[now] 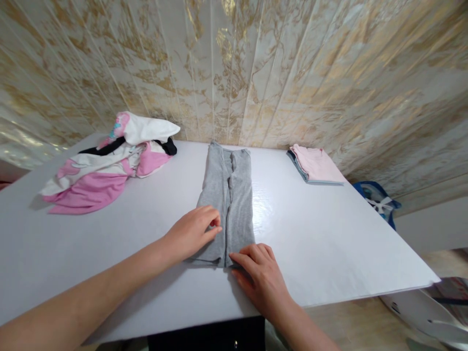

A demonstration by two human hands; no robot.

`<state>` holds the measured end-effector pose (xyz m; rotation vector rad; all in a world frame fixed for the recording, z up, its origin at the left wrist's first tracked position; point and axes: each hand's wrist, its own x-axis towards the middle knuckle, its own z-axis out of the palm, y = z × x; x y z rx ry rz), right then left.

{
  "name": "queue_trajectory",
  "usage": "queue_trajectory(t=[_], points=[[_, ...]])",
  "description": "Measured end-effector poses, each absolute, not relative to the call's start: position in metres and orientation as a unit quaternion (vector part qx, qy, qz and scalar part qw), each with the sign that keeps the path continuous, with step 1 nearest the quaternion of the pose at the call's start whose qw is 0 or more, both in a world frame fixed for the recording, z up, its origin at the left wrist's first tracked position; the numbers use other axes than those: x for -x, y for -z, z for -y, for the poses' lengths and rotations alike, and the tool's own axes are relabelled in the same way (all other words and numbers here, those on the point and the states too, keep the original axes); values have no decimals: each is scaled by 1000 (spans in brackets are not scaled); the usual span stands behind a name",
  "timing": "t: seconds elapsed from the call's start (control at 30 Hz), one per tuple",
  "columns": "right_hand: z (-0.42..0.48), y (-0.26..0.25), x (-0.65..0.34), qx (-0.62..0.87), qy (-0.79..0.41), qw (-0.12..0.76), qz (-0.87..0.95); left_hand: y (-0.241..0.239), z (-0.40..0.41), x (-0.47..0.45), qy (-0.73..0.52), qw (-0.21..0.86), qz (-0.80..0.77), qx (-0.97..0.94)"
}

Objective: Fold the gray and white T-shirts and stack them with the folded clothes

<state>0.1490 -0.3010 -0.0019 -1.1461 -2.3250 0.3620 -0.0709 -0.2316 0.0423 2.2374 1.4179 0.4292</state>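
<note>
A grey garment (241, 204) lies lengthwise on the white table (310, 234), its two sides folded inward so their edges meet in a wavy line down the middle. Over its lower left part is my left hand (195, 231), fingers curled in and thumb close to them, with nothing seen between them. At the lower right corner, my right hand (258, 273) has its thumb and forefinger closed around the bottom edge of the cloth. What kind of garment it is cannot be told from this folded shape.
Crumpled pink, white and black clothes (106, 170) lie at the back left. A neat stack of folded clothes (318, 165), pink on top, sits at the back right. Behind rises a gold-patterned wall (234, 73). Beyond the right edge are a blue-rimmed item (380, 200) and a white object (420, 312).
</note>
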Motion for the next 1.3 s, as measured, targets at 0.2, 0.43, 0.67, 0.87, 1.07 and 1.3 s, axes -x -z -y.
queue_trajectory(t=[0.2, 0.43, 0.67, 0.87, 1.07, 1.3], points=[[295, 1, -140, 455, -141, 242, 845, -37, 280, 108, -112, 255, -536, -797], [294, -5, -134, 465, -198, 285, 815, -20, 297, 122, -143, 260, -533, -792], [302, -1, -130, 429, -139, 252, 856, -18, 298, 125, -145, 284, -538, -780], [303, 2, -135, 407, -110, 218, 880, -20, 308, 127, -132, 292, -546, -774], [300, -2, -137, 400, -126, 207, 884, -20, 310, 128, -108, 307, -559, -763], [297, -11, -138, 388, -155, 194, 888, -29, 298, 127, -99, 309, -551, -769]])
